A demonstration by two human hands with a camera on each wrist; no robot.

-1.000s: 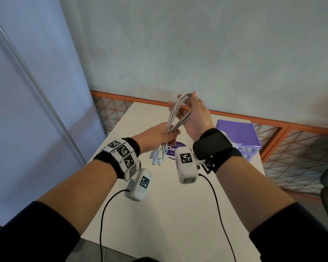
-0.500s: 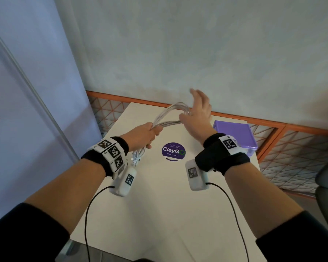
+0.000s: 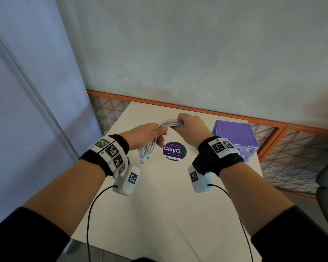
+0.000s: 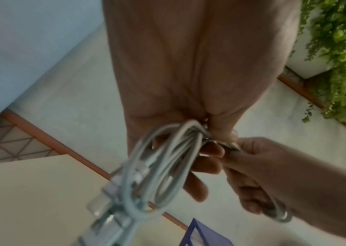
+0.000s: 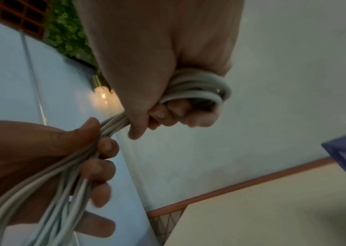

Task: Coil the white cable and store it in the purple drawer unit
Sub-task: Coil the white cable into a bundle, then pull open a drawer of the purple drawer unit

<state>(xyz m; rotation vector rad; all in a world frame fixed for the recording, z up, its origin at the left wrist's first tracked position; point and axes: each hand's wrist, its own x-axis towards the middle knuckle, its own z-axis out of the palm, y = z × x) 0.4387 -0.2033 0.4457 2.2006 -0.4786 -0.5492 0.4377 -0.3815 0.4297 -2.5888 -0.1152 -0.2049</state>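
Both hands hold the coiled white cable above the table's far half. My left hand grips the bundle near its middle, and the looped end with clear plugs hangs below it. The right hand is curled in a fist round the other end of the loops. In the left wrist view the cable runs through my fingers toward the right hand. The purple drawer unit stands just right of my right hand, with its top closed and its front hidden.
A round purple ClayGo sticker lies on the white table under the hands. An orange mesh railing borders the table's far and right sides before a grey wall. Thin black wires trail from my wrist cameras.
Both hands came down toward the table with the cable. The right hand, open half a second ago, has now closed round the far end of the loops.
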